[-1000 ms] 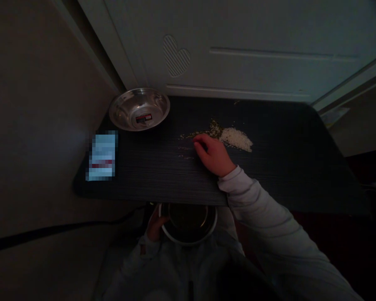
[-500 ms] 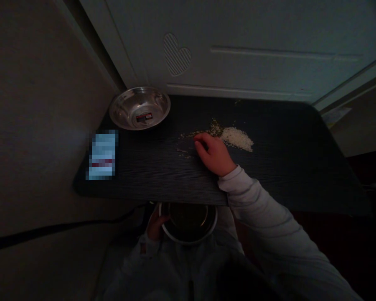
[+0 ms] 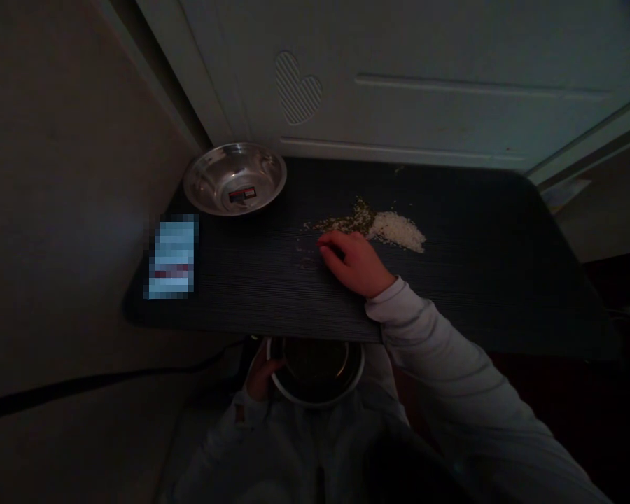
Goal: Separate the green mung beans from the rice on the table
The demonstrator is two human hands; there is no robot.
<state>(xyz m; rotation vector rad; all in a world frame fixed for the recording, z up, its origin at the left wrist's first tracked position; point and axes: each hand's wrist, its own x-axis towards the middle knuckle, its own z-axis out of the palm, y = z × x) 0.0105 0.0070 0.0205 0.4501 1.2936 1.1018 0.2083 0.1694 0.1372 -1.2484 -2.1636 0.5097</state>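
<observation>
My right hand (image 3: 354, 262) is over the table at the near edge of a spread of dark green and pale grains (image 3: 346, 222). Its fingers curl in toward the thumb, and whatever lies between the tips is hidden. A heap of white rice (image 3: 399, 231) adjoins the mixed grains, just beyond this hand. A few loose grains, faint and blurred, lie left of the fingertips. Below the table's front edge, my left hand (image 3: 262, 374) grips the left rim of a metal bowl (image 3: 361, 378) at my lap. The bowl's inside is dark, so its contents cannot be made out.
A shiny steel basin (image 3: 202, 199) with a label inside stands at the table's back left. In front of it lies a phone with a lit, pixelated screen (image 3: 172, 255). The dark table (image 3: 483, 280) adjoins a white panel (image 3: 425, 115) bearing a heart relief. A black strap (image 3: 110, 378) runs at lower left.
My right hand has shifted slightly left and toward me, uncovering more of the mixed grains. The loose grains by its fingertips look smeared now. My left hand and the bowl stay put.
</observation>
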